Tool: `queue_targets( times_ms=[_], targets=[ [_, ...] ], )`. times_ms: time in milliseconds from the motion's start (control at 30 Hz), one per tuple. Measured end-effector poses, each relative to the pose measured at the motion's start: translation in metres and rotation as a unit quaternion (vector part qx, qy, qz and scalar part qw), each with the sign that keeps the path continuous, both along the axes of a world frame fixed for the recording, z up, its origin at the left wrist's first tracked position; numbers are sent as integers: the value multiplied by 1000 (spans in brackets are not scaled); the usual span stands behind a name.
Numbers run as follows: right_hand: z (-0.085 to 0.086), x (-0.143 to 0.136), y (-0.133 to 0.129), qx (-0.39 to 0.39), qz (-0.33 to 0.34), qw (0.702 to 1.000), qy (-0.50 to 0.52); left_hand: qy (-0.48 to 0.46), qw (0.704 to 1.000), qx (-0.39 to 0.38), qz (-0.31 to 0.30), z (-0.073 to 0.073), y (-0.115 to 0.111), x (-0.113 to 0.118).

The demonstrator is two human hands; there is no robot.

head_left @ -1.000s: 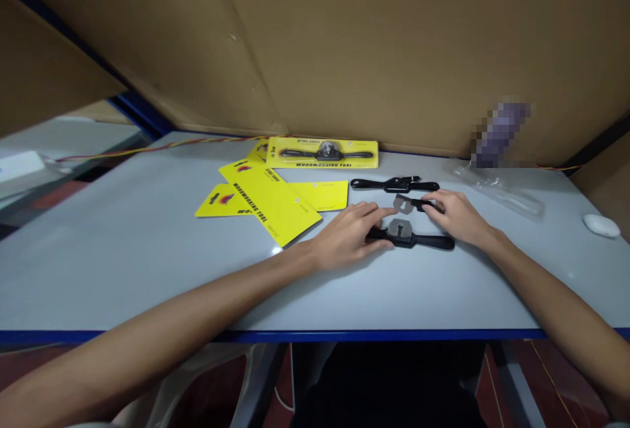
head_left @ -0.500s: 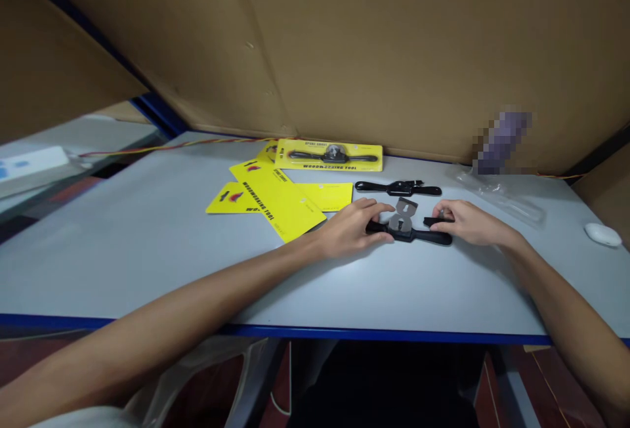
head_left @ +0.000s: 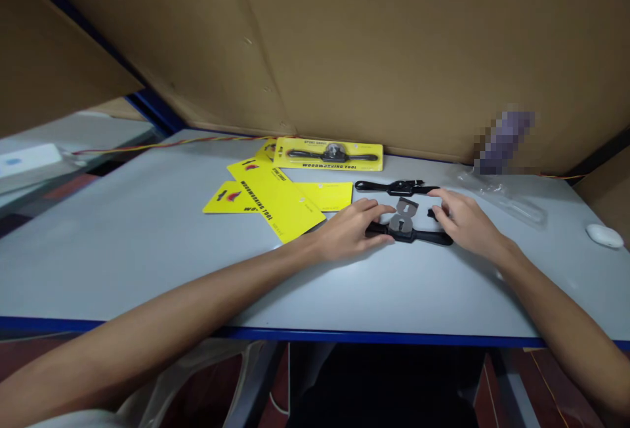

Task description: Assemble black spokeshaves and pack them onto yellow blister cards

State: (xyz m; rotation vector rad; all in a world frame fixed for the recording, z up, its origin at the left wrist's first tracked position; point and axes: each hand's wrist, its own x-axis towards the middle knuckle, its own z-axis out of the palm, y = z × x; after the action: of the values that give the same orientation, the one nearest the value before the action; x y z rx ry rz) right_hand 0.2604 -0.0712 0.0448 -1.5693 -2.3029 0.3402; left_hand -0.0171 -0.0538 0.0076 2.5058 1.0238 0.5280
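The left hand (head_left: 347, 228) is straddling the left handle of the near spokeshave (head_left: 429, 237), thumb and index finger parted; whether it is gripping, I cannot tell. The right hand (head_left: 466, 221) is holding thumb and index finger apart around a small black piece (head_left: 432, 214), fingertip at the far spokeshave (head_left: 398, 189). Between the hands, 2 metal blades (head_left: 407, 207) are lying near each other. Beyond, yellow cards (head_left: 278, 198) and a packaged spokeshave (head_left: 333, 154) are resting on the desk (head_left: 197, 270).
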Motion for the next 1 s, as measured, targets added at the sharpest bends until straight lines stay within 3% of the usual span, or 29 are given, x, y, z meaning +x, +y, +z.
queue_targets(
  times_ms=[133, 300, 467, 567, 667, 767, 833, 900, 1000],
  targets=[
    [-2, 14, 8, -50, -7, 997, -55, 13, 1000, -2, -2, 2, -1, 0],
    [0, 20, 13, -99, 1, 995, -18, 18, 1000, 0, -1, 4, -2, 1],
    [2, 8, 7, -25, -31, 998, 46, 23, 1000, 2, -2, 4, -2, 1],
    [1, -8, -3, 2, 3, 991, 131, 23, 1000, 4, -3, 3, -2, 0],
    [1, -24, -11, -70, 11, 955, 288, 19, 1000, 6, -6, 1, -1, 0],
    [1, -33, -15, -222, -24, 874, 432, 20, 1000, 8, -11, 1, 0, 0],
    [1, -34, -15, -274, -41, 842, 463, 23, 1000, 10, -13, 1, 0, 1],
    [0, -33, -14, -250, -51, 859, 443, 25, 1000, 10, -12, 2, 0, 1],
    [-4, -35, -12, -115, -45, 935, 332, 23, 1000, 6, -9, 2, 0, 0]
  ],
)
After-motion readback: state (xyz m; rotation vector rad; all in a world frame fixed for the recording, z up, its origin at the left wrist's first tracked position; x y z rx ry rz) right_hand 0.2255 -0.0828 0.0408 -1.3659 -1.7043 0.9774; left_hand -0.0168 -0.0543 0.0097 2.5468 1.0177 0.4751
